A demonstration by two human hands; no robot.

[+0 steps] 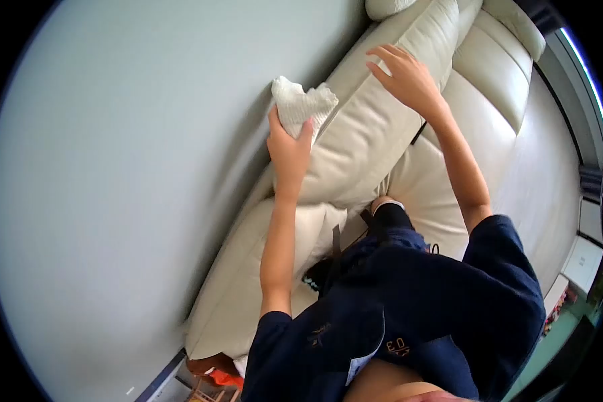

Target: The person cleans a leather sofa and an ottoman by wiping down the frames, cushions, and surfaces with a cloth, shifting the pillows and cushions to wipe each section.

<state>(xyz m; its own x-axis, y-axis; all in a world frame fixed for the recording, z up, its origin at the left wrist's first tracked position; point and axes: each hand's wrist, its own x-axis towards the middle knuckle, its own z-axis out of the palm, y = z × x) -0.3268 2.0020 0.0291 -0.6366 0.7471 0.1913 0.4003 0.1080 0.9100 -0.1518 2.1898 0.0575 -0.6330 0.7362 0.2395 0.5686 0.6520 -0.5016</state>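
My left hand (pixel 290 151) is closed around a bunched white ribbed cloth (pixel 300 106), thumb on the near side. The cloth is held up between the wall and the top of the sofa backrest, and its upper part spreads out past my fingers. My right hand (pixel 407 79) is stretched out over the cream sofa backrest (pixel 362 144), fingers apart and with nothing in them. Whether its fingertips touch the leather I cannot tell.
A plain pale wall (pixel 127 167) runs along the left behind the sofa. Sofa seat cushions (pixel 492 70) lie to the right, where my leg rests. An orange-red item (pixel 224 379) shows at the bottom left. White cabinets (pixel 583 261) stand at the far right.
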